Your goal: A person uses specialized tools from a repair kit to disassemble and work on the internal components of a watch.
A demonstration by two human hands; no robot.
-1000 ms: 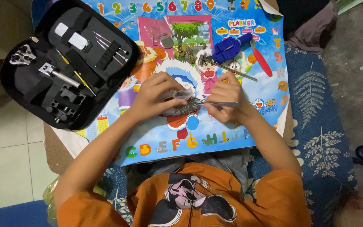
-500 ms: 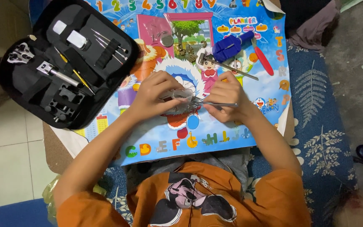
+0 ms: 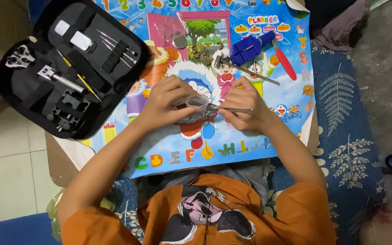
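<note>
Centrally over the desk (image 3: 250, 149), the left hand (image 3: 164, 102) grips a watch (image 3: 199, 105). Just right of it, the right hand (image 3: 243, 106) pinches a thin tool (image 3: 239, 110), lying horizontally, tip pointing left into the watch.

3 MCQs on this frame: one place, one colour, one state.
1. Where does the open black zip tool case lie?
A. beyond the left hand, on the table's left end
B. beside the right elbow
C. on the lap

2. What colour is the long-handled tool lying beyond the right hand?
A. green
B. red
C. white

3. What does the right hand hold?
A. nothing
B. a thin metal tool
C. a cup

Key: 1 A, it lies past the left hand; 2 B, red handle; 3 B, fingers pinch it.
</note>
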